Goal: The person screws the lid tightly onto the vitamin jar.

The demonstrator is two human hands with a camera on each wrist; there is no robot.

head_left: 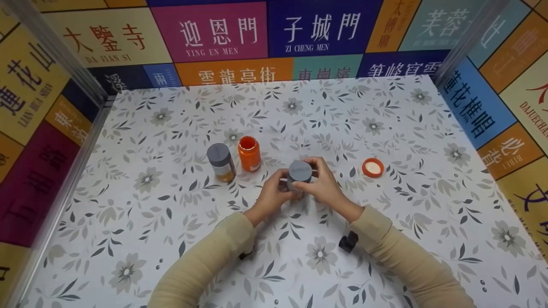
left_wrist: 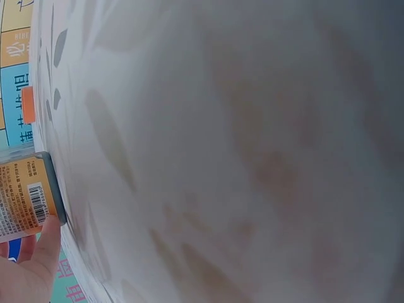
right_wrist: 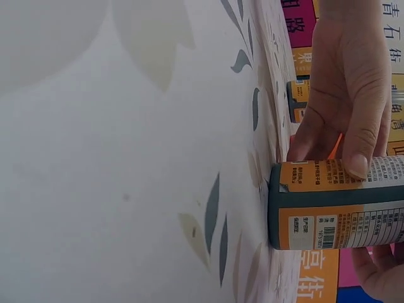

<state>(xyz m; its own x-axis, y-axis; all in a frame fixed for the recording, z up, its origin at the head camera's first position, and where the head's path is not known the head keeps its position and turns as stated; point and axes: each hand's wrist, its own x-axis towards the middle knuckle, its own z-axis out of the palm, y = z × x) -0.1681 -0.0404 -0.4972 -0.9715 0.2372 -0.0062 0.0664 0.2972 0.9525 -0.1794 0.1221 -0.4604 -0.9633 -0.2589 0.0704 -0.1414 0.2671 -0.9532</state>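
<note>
Between both hands stands a jar with a grey lid (head_left: pixel 300 171), upright on the patterned tabletop. Its orange and grey printed label (right_wrist: pixel 315 189) shows in the right wrist view. My left hand (head_left: pixel 272 192) grips the jar's body from the left, with the thumb across the label. From the right, my right hand (head_left: pixel 322 182) holds the grey lid, thumb in front and fingers behind. Left of the hands stand an open orange bottle (head_left: pixel 249 155) and a second grey-lidded jar (head_left: pixel 221 162). An orange cap (head_left: pixel 373 167) lies inside up to the right.
A white tablecloth (head_left: pixel 325 222) with grey leaves and flowers covers the table. Colourful panels (head_left: pixel 222 34) with large characters wall off the back and both sides. A small black device (head_left: pixel 349 241) sits under the right sleeve's cuff.
</note>
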